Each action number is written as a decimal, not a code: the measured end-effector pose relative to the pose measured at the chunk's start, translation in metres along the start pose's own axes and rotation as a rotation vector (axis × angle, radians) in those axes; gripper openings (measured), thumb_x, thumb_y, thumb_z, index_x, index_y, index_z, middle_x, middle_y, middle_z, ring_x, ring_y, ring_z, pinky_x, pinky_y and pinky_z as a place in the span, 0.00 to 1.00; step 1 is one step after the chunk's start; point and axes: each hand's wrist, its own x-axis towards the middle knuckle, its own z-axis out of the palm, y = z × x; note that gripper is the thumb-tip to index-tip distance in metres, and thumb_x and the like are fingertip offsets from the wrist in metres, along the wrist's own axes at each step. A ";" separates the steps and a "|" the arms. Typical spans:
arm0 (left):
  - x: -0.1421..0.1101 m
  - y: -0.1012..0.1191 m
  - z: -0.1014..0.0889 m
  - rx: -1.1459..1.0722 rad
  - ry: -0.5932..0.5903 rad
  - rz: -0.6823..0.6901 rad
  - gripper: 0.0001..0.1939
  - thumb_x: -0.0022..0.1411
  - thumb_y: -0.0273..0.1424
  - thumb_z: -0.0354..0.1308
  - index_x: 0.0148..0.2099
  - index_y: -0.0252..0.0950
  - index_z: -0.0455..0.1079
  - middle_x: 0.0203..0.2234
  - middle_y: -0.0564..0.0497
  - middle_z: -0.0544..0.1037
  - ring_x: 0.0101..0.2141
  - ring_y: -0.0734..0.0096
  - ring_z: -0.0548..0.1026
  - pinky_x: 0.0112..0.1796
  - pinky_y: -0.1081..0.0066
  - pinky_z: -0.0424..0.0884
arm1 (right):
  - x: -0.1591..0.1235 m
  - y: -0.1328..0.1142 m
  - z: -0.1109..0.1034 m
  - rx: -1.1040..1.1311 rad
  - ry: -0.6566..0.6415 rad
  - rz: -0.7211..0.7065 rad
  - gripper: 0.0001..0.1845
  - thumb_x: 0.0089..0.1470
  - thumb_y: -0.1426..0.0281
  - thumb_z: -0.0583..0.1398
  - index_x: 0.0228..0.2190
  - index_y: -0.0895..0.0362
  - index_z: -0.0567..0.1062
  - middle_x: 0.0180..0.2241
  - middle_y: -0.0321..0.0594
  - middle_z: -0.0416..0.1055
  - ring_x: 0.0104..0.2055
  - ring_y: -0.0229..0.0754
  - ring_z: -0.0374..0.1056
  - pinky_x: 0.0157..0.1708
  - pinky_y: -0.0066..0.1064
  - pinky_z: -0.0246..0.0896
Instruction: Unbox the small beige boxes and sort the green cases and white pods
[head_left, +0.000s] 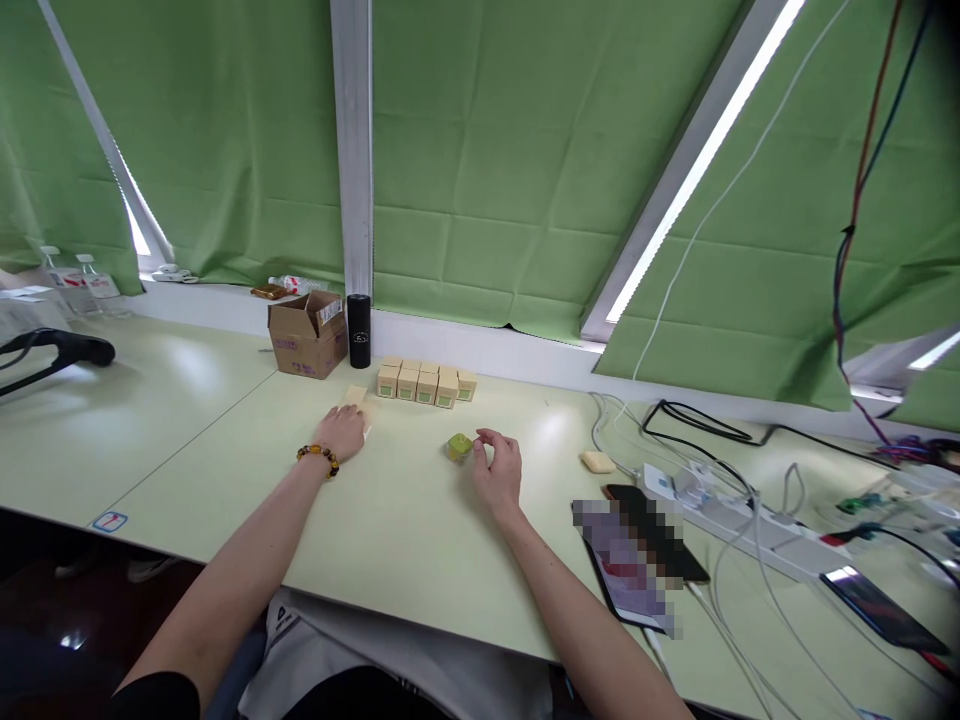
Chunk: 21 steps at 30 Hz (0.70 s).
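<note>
My left hand (343, 432), with a beaded bracelet on its wrist, lies palm down over a small tan carton (355, 396). Its fingers reach onto the carton and partly cover it, and a pale edge shows beside the hand. Further right, a small clear jar with a green lid (459, 446) stands on the table. Beside it is my right hand (499, 472), thumb and index finger apart near the jar's right side, with nothing visible between them. Beyond both hands several small tan boxes (426, 384) with green labels stand in a row.
Behind my left hand are an open cardboard box (307, 340) and a black tumbler (359, 332). On the right lie a tan piece (598, 461), a tablet (622, 570), a dark phone (885, 608), a white power strip (742, 525) and tangled cables.
</note>
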 end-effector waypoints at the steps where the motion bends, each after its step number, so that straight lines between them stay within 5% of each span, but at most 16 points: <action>1: 0.001 -0.002 0.001 -0.008 -0.018 0.002 0.15 0.65 0.26 0.49 0.46 0.34 0.75 0.50 0.36 0.78 0.55 0.52 0.74 0.59 0.56 0.62 | 0.000 0.001 0.000 -0.001 0.000 -0.001 0.16 0.65 0.61 0.55 0.47 0.54 0.77 0.43 0.46 0.78 0.51 0.55 0.66 0.52 0.50 0.61; 9: -0.003 -0.006 -0.008 -0.067 -0.011 -0.071 0.16 0.62 0.26 0.49 0.49 0.35 0.73 0.52 0.37 0.77 0.48 0.52 0.78 0.49 0.58 0.71 | 0.000 0.003 0.000 -0.027 -0.064 0.017 0.17 0.64 0.59 0.56 0.49 0.53 0.74 0.44 0.44 0.78 0.51 0.53 0.67 0.51 0.49 0.62; 16: -0.003 -0.004 -0.018 -0.088 0.076 -0.083 0.24 0.56 0.27 0.53 0.56 0.33 0.72 0.59 0.36 0.73 0.56 0.47 0.73 0.55 0.55 0.69 | -0.003 0.009 0.009 -0.162 -0.171 -0.020 0.31 0.51 0.57 0.68 0.53 0.53 0.71 0.47 0.46 0.78 0.47 0.53 0.71 0.47 0.45 0.64; 21: -0.003 -0.003 -0.023 -0.125 0.200 -0.097 0.29 0.56 0.25 0.54 0.61 0.32 0.71 0.63 0.39 0.72 0.64 0.49 0.67 0.64 0.54 0.62 | -0.004 0.016 0.016 -0.192 -0.165 -0.054 0.22 0.50 0.63 0.68 0.47 0.53 0.74 0.41 0.47 0.79 0.45 0.54 0.72 0.44 0.44 0.64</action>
